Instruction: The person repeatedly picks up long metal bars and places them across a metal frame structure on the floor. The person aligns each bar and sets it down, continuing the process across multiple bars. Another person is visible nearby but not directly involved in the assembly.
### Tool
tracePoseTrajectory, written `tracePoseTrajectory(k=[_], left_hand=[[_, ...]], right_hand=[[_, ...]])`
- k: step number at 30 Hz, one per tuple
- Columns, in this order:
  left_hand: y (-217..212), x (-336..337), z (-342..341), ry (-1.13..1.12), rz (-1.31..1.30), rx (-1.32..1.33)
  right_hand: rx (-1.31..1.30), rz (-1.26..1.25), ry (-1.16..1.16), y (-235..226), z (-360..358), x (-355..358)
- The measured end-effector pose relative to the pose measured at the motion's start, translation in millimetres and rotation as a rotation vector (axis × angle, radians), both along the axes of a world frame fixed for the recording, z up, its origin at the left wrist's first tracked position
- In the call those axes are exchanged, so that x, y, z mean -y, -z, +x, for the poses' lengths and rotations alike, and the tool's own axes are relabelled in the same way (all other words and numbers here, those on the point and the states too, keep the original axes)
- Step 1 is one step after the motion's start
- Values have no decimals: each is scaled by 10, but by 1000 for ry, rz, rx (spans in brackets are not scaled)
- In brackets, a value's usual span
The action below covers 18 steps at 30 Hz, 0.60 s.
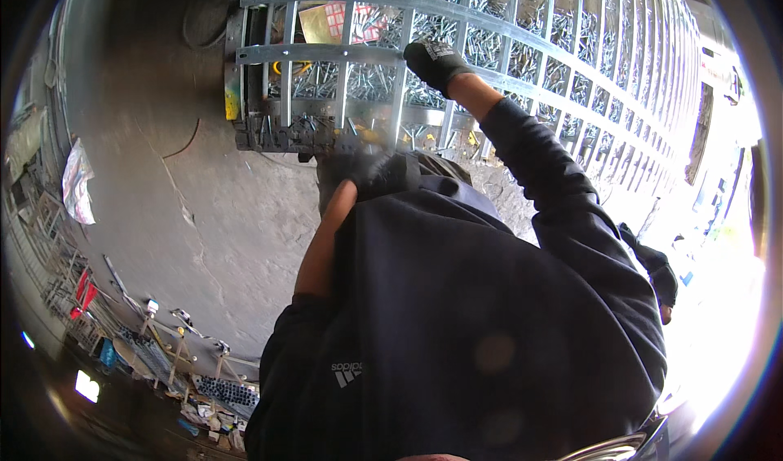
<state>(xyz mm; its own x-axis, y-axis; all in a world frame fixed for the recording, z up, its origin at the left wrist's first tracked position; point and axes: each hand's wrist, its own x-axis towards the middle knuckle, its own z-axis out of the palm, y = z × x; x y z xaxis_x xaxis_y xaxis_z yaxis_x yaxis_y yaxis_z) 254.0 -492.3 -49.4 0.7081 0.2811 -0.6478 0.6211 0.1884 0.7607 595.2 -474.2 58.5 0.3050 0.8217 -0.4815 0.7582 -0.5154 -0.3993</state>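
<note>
A long framework of galvanised metal strips lies at the far side, with long bowed rails crossed by many shorter bars. My right hand, in a dark glove, is closed on the nearer metal rail where a crossbar meets it. Close to my body, by the near edge of the framework, my left hand is also gloved. Motion smears its fingers, and whether it holds anything cannot be made out. Beneath the strips lie a great many loose screws or bolts, too small to tell which.
Among the screws lies a piece of yellow and red-white packaging. A dark ledge runs along the framework's near side. Grey concrete floor spreads to the left, with stacked metal profiles beyond. Another person's gloved hand shows at right.
</note>
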Motion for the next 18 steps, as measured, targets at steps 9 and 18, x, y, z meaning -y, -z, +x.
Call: tracePoseTrajectory(k=[9, 18], left_hand=[[-36, 103, 273, -182, -122, -285], [-281, -69, 806, -530, -435, -127]], right_hand=[[61, -48, -131, -177, -124, -251], [37, -216, -35, -107, -116, -399]])
